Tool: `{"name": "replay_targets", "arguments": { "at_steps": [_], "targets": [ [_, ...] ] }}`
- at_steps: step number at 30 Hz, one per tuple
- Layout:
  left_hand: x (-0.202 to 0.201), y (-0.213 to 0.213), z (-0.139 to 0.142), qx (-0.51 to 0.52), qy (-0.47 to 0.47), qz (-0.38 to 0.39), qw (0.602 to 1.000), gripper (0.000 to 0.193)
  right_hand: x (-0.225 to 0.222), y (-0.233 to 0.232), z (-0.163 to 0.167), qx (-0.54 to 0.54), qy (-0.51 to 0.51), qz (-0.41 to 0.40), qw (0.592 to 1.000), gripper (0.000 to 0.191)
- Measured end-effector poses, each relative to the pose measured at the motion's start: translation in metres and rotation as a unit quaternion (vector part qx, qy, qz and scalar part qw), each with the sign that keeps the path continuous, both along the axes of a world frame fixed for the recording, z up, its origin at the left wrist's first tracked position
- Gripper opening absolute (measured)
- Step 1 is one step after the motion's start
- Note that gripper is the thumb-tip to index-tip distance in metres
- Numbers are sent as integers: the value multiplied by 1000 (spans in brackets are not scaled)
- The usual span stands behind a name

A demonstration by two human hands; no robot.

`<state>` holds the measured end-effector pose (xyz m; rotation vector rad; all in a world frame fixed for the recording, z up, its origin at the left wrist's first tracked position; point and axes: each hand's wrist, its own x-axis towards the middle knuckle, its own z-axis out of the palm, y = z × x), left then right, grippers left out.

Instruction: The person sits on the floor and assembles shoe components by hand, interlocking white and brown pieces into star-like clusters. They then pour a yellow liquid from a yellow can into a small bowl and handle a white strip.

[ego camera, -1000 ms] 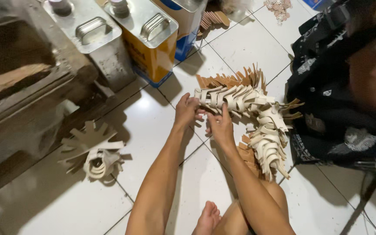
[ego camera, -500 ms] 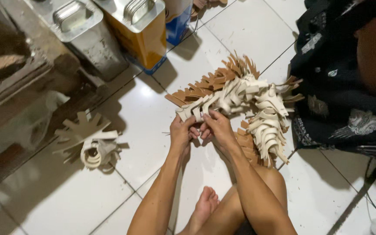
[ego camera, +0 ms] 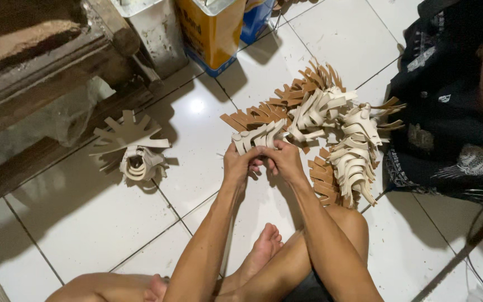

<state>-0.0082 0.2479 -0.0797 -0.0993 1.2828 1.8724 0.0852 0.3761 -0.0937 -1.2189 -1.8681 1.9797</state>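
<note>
A long chain of folded cream and brown strap pieces (ego camera: 331, 131) curls over the white tiled floor in front of me. My left hand (ego camera: 238, 163) and my right hand (ego camera: 282, 159) meet at the chain's near end, both pinching the last cream pieces there (ego camera: 255, 136). The fingers of the two hands touch each other. My bare foot (ego camera: 264, 246) and bent knee lie under my forearms.
A smaller bundle of cut strap pieces (ego camera: 131, 146) lies on the tiles to the left. A wooden bench (ego camera: 40, 61) stands at the upper left, with a grey metal can (ego camera: 155, 28) and a yellow can (ego camera: 213, 31) behind. A person in dark clothing (ego camera: 454, 106) sits at right.
The chain and both hands have come nearer to me and lower in view. My hands have slid to the chain's left end and closed on it.
</note>
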Motion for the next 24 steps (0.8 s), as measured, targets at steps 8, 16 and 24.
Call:
{"name": "replay_targets", "arguments": {
  "at_steps": [8, 16, 24],
  "targets": [
    [-12, -8, 15, -56, -17, 10, 998, 29, 6, 0, -3, -125, 46, -11, 991, 20],
    [-6, -54, 45, -67, 6, 24, 997, 30, 13, 16, -14, -127, 174, -188, 958, 17],
    [38, -135, 63, -98, 274, 40, 956, 25, 4, -8, 11, -80, 89, -67, 991, 22]
  ]
}}
